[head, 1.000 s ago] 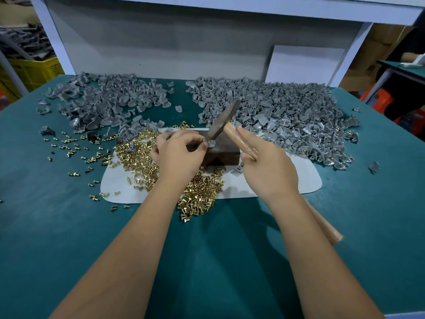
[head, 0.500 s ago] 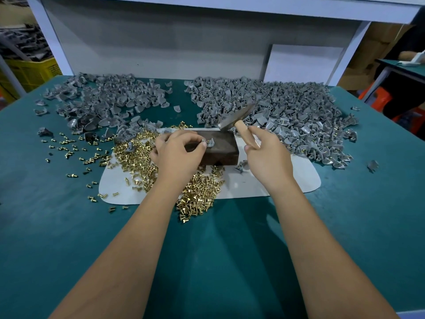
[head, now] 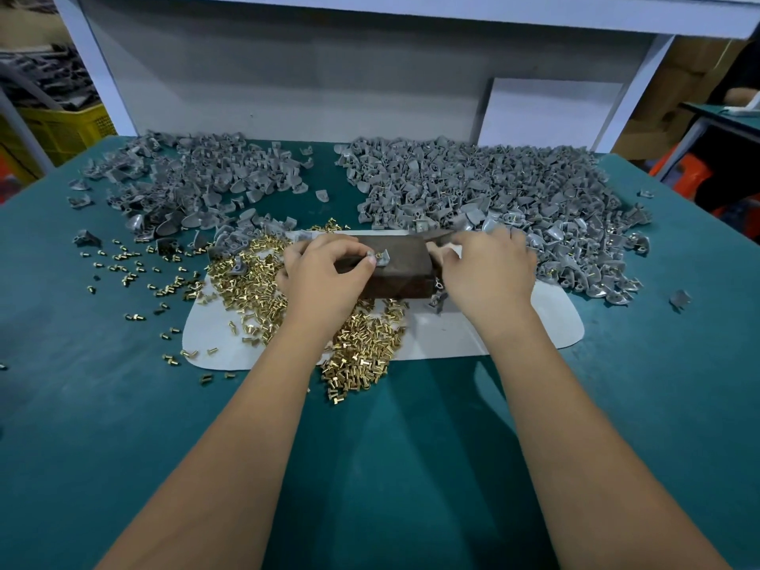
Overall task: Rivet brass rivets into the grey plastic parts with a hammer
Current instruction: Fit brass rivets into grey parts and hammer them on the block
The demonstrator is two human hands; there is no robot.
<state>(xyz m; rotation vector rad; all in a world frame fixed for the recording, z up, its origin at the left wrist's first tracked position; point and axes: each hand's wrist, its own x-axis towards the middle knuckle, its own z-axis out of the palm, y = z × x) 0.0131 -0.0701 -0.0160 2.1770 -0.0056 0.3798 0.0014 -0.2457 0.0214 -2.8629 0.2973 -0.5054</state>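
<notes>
My left hand (head: 325, 277) pinches a small grey plastic part (head: 380, 257) with a brass rivet in it, on top of a dark block (head: 405, 273). My right hand (head: 487, 273) grips the hammer (head: 438, 237) near its head. The blurred head lies low at the block's far right corner, and my hand hides the handle. A heap of loose brass rivets (head: 362, 347) lies in front of the block and to its left.
The block stands on a white mat (head: 522, 327) on the green table (head: 123, 425). Grey parts lie in a heap at the back left (head: 197, 187) and a larger one at the back right (head: 493, 191). A yellow crate (head: 61, 129) stands off the table's left.
The hammer head rested on the part a second ago, then lifted, and has now dropped low behind the block's right end. My left hand still holds the part in place.
</notes>
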